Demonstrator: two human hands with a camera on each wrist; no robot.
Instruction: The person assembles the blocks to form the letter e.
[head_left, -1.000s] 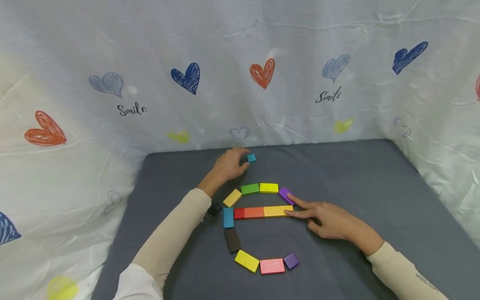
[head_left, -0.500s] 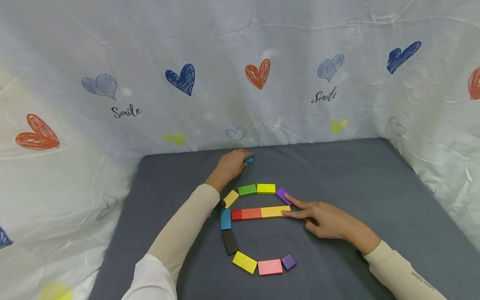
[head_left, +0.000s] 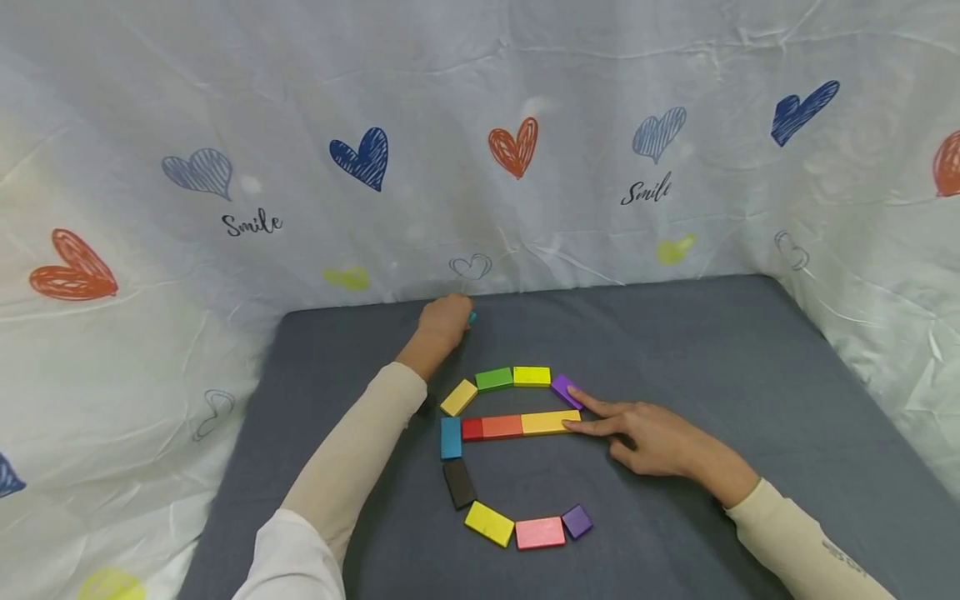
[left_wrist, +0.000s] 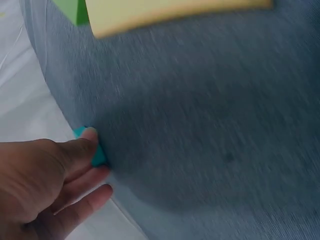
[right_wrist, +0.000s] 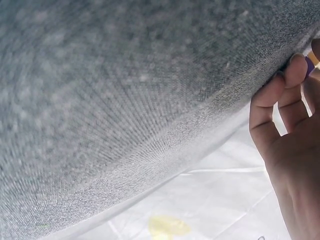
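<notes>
Near the cloth's far edge, my left hand [head_left: 444,321] pinches a small teal block [left_wrist: 99,158] between thumb and fingers. Only a bit of that block shows in the head view. My right hand [head_left: 656,437] has two extended fingers, one touching a purple block [head_left: 561,386], the other on the right end of a yellow-orange block [head_left: 543,423]. Left of this lie a coral block [head_left: 502,427] and a red block [head_left: 472,429], forming a straight bar. A blue block [head_left: 451,437] stands at the bar's left end.
A pale yellow block [head_left: 459,397], green block [head_left: 494,380] and bright yellow block [head_left: 532,377] curve above the bar. Below curve a black block [head_left: 459,484], another yellow block [head_left: 489,523], a pink block [head_left: 540,532] and a dark purple block [head_left: 577,521]. A heart-printed curtain [head_left: 435,217] hangs behind.
My left hand has closed on the teal block and drawn it leftward along the far edge. My right hand keeps its place on the blocks. The head view has shifted slightly.
</notes>
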